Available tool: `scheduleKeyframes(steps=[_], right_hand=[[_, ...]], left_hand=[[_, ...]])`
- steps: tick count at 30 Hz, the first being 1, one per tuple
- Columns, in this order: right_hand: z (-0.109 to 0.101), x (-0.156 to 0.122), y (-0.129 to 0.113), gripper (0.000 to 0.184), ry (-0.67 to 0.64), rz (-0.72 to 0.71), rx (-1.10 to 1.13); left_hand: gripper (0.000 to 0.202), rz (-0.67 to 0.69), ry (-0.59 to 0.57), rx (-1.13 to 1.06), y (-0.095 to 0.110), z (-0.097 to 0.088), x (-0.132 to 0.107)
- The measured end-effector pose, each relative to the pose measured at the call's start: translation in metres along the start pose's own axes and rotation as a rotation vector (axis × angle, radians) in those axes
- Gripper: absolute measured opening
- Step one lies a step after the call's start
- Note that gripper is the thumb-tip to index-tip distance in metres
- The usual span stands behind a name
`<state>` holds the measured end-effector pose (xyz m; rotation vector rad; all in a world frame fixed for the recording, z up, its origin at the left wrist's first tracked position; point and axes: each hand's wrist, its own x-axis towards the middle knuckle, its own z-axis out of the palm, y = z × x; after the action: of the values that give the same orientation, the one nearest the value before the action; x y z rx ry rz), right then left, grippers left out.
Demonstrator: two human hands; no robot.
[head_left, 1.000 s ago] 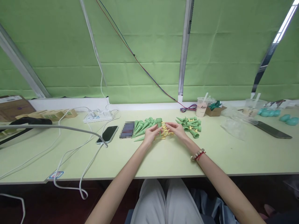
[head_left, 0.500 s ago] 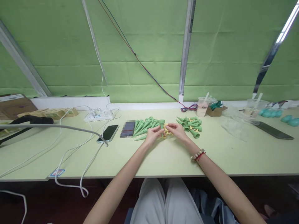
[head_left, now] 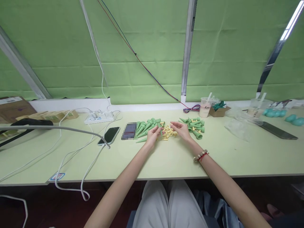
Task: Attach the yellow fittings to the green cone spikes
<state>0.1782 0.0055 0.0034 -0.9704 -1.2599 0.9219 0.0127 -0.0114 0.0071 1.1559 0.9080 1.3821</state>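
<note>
My left hand (head_left: 152, 135) is closed round a green cone-shaped plastic spike (head_left: 160, 126) with a small yellow piece at its top. My right hand (head_left: 182, 129) hovers just to the right, fingers loosely curled, beside a small heap of yellow plastic fittings (head_left: 169, 132) on the pale green table (head_left: 166, 158). A pile of bare green spikes (head_left: 145, 126) lies left of my hands. Another pile of green spikes with yellow fittings (head_left: 195, 126) lies to the right. Whether my right fingers pinch a fitting is too small to see.
A phone (head_left: 109, 136) and a blurred card (head_left: 129, 131) lie left of the piles. A power strip (head_left: 98, 117) and white cables (head_left: 78, 158) cover the left side. A drink cup (head_left: 205, 107), a small box (head_left: 218, 110), clear bags (head_left: 239, 125) and a dark tablet (head_left: 277, 130) stand right.
My hands were together over the yellow fittings, both on the green spike. Now they have drawn apart: the left keeps the spike, the right has moved off to the right.
</note>
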Motion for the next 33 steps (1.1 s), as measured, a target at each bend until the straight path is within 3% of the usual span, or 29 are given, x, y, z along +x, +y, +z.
scheduleKeyframes(steps=[4,19,29,33], right_hand=[[0.000,-0.001,-0.005,0.049,0.045,-0.035,0.028],[0.004,-0.007,-0.010,0.045,-0.017,-0.077,-0.015],[0.005,-0.005,-0.008,0.059,-0.088,0.075,-0.050],[0.006,-0.004,-0.004,0.062,-0.152,0.085,-0.030]], left_hand=[[0.046,0.047,-0.016,0.017,-0.001,0.000,0.000],[0.044,0.083,-0.021,0.047,0.001,0.004,-0.003],[0.024,0.158,0.005,0.136,0.000,0.005,-0.003],[0.028,0.107,0.026,0.115,0.000,0.005,-0.003]])
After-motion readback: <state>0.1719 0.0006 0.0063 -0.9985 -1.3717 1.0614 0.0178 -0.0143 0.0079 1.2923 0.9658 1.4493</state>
